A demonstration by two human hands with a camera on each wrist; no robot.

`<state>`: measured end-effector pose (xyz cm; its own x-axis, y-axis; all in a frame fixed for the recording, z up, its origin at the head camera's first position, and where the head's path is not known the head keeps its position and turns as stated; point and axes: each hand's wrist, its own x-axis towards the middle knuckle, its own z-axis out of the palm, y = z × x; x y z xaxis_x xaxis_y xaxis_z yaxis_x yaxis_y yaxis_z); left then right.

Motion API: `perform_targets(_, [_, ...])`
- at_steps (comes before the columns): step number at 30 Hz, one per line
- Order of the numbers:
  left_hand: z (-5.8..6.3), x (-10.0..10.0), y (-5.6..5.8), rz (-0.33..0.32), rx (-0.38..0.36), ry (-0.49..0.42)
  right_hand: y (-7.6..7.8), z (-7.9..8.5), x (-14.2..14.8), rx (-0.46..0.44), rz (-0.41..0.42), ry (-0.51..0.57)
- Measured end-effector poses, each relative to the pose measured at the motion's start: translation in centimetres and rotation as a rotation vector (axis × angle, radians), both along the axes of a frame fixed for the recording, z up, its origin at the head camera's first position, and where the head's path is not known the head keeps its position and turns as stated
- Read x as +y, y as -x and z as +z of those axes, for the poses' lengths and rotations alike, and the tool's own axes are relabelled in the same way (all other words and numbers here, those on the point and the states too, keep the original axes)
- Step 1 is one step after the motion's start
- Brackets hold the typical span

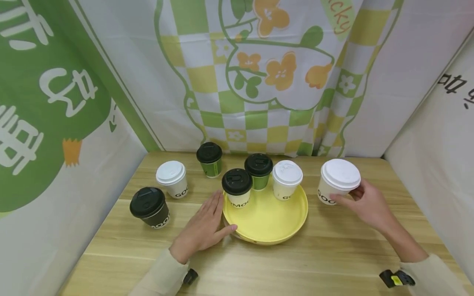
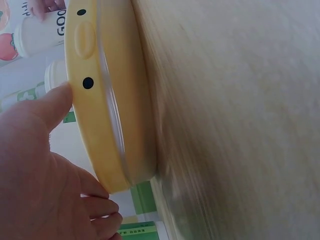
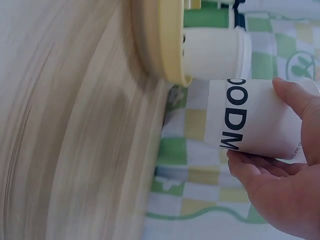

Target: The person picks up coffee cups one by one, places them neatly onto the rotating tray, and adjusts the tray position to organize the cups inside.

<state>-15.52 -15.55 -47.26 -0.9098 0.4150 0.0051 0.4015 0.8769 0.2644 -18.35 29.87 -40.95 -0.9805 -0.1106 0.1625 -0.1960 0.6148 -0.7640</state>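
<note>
My right hand (image 1: 370, 207) grips a white paper coffee cup (image 1: 340, 176) with a white lid, thumb and fingers around its side. In the right wrist view the cup's base shows raised above the tabletop, to the right of the yellow round tray (image 1: 274, 226). My left hand (image 1: 201, 224) rests at the tray's left rim, fingers extended, thumb touching the front edge. On the tray stand a white cup with a black lid (image 1: 237, 191), a green cup with a black lid (image 1: 260, 174) and a white cup with a white lid (image 1: 286, 183).
Left of the tray, a black cup (image 1: 149, 207), a white-lidded white cup (image 1: 173, 181) and a black-lidded green cup (image 1: 210, 160) stand on the wooden table (image 1: 281, 271). A patterned curtain (image 1: 274, 82) hangs along the back, with printed cloth walls on both sides.
</note>
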Motion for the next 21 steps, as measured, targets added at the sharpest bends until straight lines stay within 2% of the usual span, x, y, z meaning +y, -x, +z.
perform_targets(5, [-0.2,0.0,0.1,0.002,-0.002,-0.007,-1.1,0.7,-1.9,-0.035,0.048,0.0])
perform_targets(9, [-0.2,-0.1,0.1,0.002,-0.008,-0.01,-1.8,0.7,-3.8,-0.042,0.111,0.051])
perform_targets(15, [0.0,0.0,0.0,0.009,-0.005,-0.003,-2.3,-0.3,-7.2,-0.028,0.218,0.112])
perform_targets(21, [0.2,0.1,-0.2,0.011,-0.012,-0.012,-2.2,-1.4,-10.6,-0.054,0.355,0.166])
